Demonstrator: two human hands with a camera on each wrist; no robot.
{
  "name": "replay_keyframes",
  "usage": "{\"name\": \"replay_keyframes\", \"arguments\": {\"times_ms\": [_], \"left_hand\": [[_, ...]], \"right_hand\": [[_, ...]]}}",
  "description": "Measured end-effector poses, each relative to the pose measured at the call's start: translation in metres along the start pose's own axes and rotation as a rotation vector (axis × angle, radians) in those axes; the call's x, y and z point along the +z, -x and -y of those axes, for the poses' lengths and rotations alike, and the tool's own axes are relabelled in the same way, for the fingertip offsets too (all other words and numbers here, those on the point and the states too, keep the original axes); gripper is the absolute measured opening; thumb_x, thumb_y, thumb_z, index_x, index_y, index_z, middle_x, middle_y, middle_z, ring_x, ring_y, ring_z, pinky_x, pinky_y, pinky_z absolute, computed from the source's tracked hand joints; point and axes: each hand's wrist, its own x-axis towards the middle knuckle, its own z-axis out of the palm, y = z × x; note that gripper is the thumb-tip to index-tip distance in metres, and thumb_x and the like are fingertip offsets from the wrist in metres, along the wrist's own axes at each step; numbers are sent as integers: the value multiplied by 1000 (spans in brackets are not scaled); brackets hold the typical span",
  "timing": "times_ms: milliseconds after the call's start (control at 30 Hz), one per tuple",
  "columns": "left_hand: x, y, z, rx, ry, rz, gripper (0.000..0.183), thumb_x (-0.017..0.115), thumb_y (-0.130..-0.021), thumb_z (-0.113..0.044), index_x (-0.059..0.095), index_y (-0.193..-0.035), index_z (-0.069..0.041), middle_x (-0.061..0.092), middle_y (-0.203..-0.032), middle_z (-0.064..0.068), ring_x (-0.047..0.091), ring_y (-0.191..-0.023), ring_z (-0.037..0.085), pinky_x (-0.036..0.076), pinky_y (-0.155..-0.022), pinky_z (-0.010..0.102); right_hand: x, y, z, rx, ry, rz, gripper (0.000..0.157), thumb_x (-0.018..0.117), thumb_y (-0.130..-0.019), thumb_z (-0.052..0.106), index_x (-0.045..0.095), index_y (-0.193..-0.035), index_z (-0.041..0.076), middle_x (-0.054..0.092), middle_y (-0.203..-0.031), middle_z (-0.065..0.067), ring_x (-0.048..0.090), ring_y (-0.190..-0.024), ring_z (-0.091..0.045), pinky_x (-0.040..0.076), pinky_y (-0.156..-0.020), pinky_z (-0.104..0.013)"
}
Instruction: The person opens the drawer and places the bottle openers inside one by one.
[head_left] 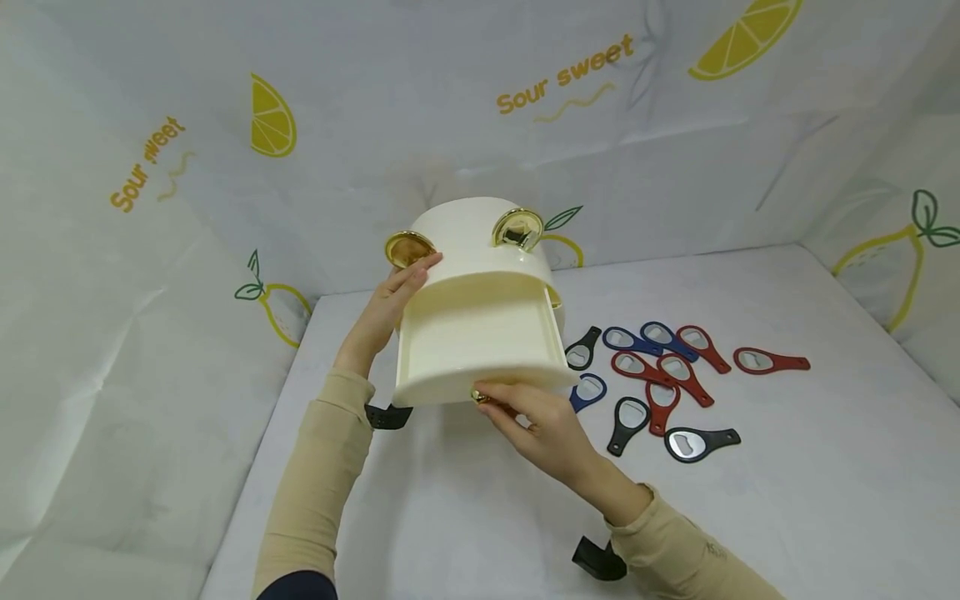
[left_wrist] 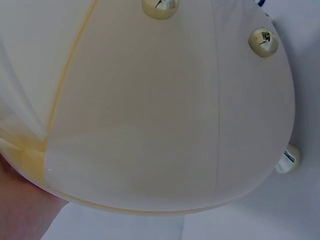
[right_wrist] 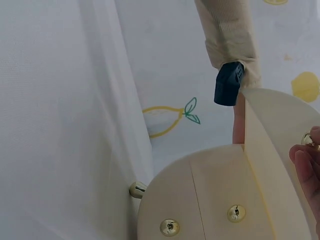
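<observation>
A cream rounded drawer box (head_left: 468, 237) with two gold ear-like discs stands tilted back, its drawer (head_left: 480, 333) pulled out and the bare cream interior showing. Straight fingers of my left hand (head_left: 382, 312) rest on the box's left side, just under the left gold disc (head_left: 408, 248). At the drawer front, my right hand (head_left: 540, 429) pinches a small gold knob (head_left: 477, 396) between thumb and fingers. In the left wrist view the underside (left_wrist: 140, 110) fills most of the picture, with round gold feet (left_wrist: 263, 42). The right wrist view shows the underside (right_wrist: 175, 200) too.
Several bottle openers in red (head_left: 757, 360), blue (head_left: 588, 390) and black (head_left: 628, 421) lie right of the box, some overlapping. The white table meets a lemon-print cloth wall (head_left: 420, 100) behind. Dark wrist-worn devices (head_left: 600, 560) sit at both sleeves.
</observation>
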Motion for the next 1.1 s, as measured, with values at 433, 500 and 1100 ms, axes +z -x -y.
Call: {"name": "replay_keyframes", "arguments": {"times_ms": [433,500,1100], "left_hand": [[1,-1,1,-12,-17,-2,42,39,-98,-41,44,-139,-30,26,-153,-9,4,-145,14,8,-115,49],[0,-1,1,-14,-25,-9,42,39,-98,-42,44,-139,-31,25,-153,-10,4,-145,15,8,-115,49],[1,1,-1,-19,-26,-16,42,38,-99,-41,43,-140,-30,26,-154,-8,10,-144,16,8,-115,49]], "right_hand": [[-18,-3,4,-54,-23,-51,19,64,-88,17,69,-100,3,66,-74,1,52,-58,-3,43,-54,-11],[-25,-3,3,-76,-15,-67,21,63,-89,19,69,-98,1,64,-72,1,51,-57,-4,42,-53,-11],[-127,41,-53,64,89,6,48,59,-89,39,64,-111,-3,67,-82,-6,55,-71,3,45,-61,-8]]}}
